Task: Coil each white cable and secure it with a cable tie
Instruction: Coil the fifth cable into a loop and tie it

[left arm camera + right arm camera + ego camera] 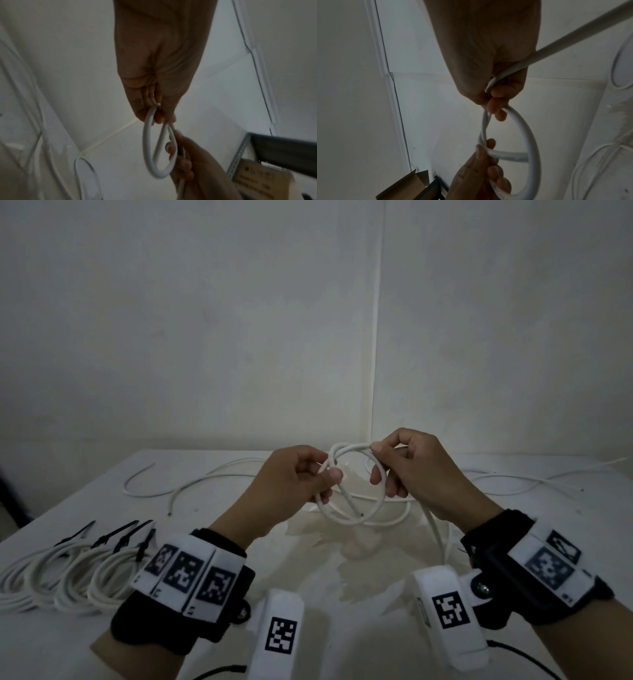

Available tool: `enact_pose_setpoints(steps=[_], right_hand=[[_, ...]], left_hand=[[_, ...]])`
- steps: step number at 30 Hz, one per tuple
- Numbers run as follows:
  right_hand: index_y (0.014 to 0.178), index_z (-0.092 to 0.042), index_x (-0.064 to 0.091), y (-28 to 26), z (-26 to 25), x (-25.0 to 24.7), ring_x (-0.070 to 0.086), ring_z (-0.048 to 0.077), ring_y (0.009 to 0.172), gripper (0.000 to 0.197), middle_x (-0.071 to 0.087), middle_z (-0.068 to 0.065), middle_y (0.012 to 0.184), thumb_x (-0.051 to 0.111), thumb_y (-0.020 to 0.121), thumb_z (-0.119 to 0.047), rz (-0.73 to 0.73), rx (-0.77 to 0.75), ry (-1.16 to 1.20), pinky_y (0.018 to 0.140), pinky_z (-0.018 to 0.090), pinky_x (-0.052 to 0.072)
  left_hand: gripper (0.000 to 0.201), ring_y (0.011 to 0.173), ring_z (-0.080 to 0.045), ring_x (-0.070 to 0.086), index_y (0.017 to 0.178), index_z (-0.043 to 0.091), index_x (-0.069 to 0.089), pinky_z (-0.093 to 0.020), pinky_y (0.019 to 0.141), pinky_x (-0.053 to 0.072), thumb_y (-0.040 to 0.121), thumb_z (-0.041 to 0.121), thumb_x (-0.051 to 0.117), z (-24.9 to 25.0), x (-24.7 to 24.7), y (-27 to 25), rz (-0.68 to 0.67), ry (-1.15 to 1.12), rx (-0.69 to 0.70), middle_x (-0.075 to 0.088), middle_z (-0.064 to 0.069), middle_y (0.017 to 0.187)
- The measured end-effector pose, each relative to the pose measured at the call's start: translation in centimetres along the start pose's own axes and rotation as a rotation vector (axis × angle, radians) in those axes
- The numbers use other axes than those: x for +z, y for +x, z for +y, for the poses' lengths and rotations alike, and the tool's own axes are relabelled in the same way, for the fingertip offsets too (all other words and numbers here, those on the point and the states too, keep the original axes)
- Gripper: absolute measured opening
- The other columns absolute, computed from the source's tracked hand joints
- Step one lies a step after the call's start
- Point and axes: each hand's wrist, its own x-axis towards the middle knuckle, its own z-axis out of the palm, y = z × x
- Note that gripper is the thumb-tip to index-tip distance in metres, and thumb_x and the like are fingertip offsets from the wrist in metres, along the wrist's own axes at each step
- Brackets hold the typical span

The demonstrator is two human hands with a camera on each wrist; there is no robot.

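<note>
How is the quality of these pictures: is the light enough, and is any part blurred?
Head view: dim, grey light, fairly sharp; the coil between both hands is clear. Left wrist view: dark, the left hand in shadow, the coil smeared by motion blur. Right wrist view: dim, the right hand dark against the pale wall, edges soft.

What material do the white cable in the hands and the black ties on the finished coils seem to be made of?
The white cable looks like a wire in a smooth plastic jacket, perhaps PVC: it bends into round loops without kinking and has a matte, even surface. The black ties appear to be thin, stiff plastic, maybe nylon: their tails stick out straight from the finished coils.
</note>
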Motion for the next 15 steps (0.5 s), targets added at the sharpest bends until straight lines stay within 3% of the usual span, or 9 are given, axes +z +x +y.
enact_pose_setpoints(steps=[4, 6, 8, 11, 13, 15], right_hand=[[0.075, -0.008, 0.05, -0.2, -0.5, 0.7, 0.039, 0.008, 0.033, 0.02, 0.06, 0.001, 0.048, 0.052, 0.093, -0.017, -0.046, 0.033, 0.04, 0.036, 0.015, 0.031], [0.074, -0.008, 0.049, -0.2, -0.6, 1.1, 0.036, 0.007, 0.032, 0.021, 0.058, 0.0, 0.047, 0.051, 0.093, -0.017, -0.063, 0.05, 0.064, 0.036, 0.014, 0.029], [0.073, -0.009, 0.049, -0.1, -0.5, 1.4, 0.035, 0.007, 0.032, 0.022, 0.058, 0.001, 0.047, 0.051, 0.093, -0.018, -0.076, 0.069, 0.074, 0.035, 0.014, 0.029], [0.074, -0.008, 0.049, 0.1, -0.4, 1.6, 0.035, 0.008, 0.032, 0.022, 0.058, 0.002, 0.048, 0.052, 0.093, -0.017, -0.085, 0.091, 0.105, 0.035, 0.015, 0.028], [0.073, -0.007, 0.05, 0.2, -0.2, 1.4, 0.034, 0.008, 0.031, 0.022, 0.057, 0.003, 0.049, 0.052, 0.092, -0.017, -0.076, 0.101, 0.131, 0.035, 0.014, 0.027], [0.073, -0.008, 0.05, 0.2, -0.1, 1.1, 0.035, 0.008, 0.031, 0.022, 0.058, 0.004, 0.05, 0.052, 0.093, -0.017, -0.073, 0.097, 0.125, 0.035, 0.014, 0.028]], left_hand=[[0.005, 0.045, -0.003, 0.058, 0.079, 0.008, 0.063, -0.013, 0.049, 0.049, 0.084, 0.007, 0.065, -1.4, 0.2, 0.2, 0.206, 0.351, 0.217, 0.06, 0.002, 0.058], [0.006, 0.051, -0.01, 0.061, 0.083, 0.002, 0.063, -0.023, 0.052, 0.053, 0.084, 0.008, 0.064, -2.0, 0.1, 0.4, 0.267, 0.507, 0.329, 0.06, -0.001, 0.06], [0.01, 0.059, -0.028, 0.062, 0.082, 0.0, 0.062, -0.039, 0.055, 0.051, 0.085, 0.01, 0.063, -2.5, -0.2, 0.9, 0.301, 0.708, 0.412, 0.062, -0.011, 0.068], [0.013, 0.052, -0.03, 0.055, 0.074, 0.003, 0.061, -0.029, 0.046, 0.036, 0.081, 0.014, 0.06, -2.6, -0.5, 1.2, 0.385, 0.96, 0.485, 0.059, -0.011, 0.063], [0.014, 0.064, -0.024, 0.054, 0.076, 0.008, 0.062, -0.026, 0.054, 0.034, 0.081, 0.021, 0.059, -2.7, -0.8, 1.2, 0.386, 0.962, 0.529, 0.058, -0.006, 0.069], [0.008, 0.086, -0.017, 0.049, 0.087, 0.012, 0.061, -0.017, 0.067, 0.033, 0.085, 0.02, 0.061, -2.7, -1.1, 1.2, 0.281, 0.714, 0.446, 0.055, -0.002, 0.09]])
